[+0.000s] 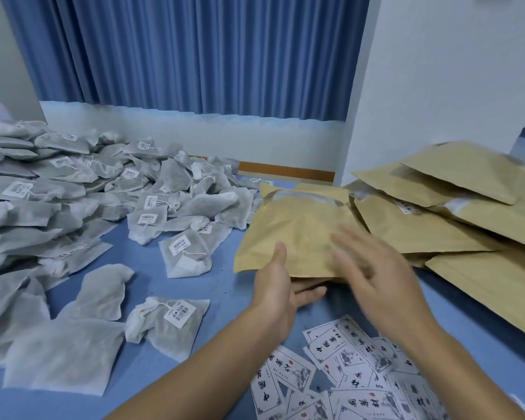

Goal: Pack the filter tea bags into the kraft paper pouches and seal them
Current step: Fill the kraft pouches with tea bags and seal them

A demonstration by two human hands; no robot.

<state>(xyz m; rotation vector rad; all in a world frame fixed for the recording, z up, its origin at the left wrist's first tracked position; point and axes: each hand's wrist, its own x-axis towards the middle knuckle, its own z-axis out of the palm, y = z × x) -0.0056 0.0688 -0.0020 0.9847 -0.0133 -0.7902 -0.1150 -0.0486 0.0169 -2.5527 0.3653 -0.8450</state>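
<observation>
Big tea bag heap [58, 201] covers the left half of the blue surface [152, 268], dozens of filter bags loose and unpacked, a few strays near the front edge. So most of the job looks undone.

Pouch stack [437, 225] at right: several kraft pouches overlapping and leaning toward the wall. Some look plump, probably filled; sealed or not, cannot tell from here.

Held pouch [297, 231] sits center, between heap and stack, its far end touching the stack and its near end lifted off the surface. It bulges a bit, so likely loaded. The mouth is at the far end; closed or not is unclear. Judged step: handling a filled pouch around sealing time.

Label sheets [355, 374] are scattered at lower right, printed, none visibly stuck on the center pouch.

Left hand [278, 286]: grips the near edge of that pouch, thumb on top, fingers tucked underneath.

Right hand [373, 268]: motion-blurred, fingers spread and fairly straight, holding nothing, over the pouch's near right part. Whether it touches the paper, cannot tell.
</observation>
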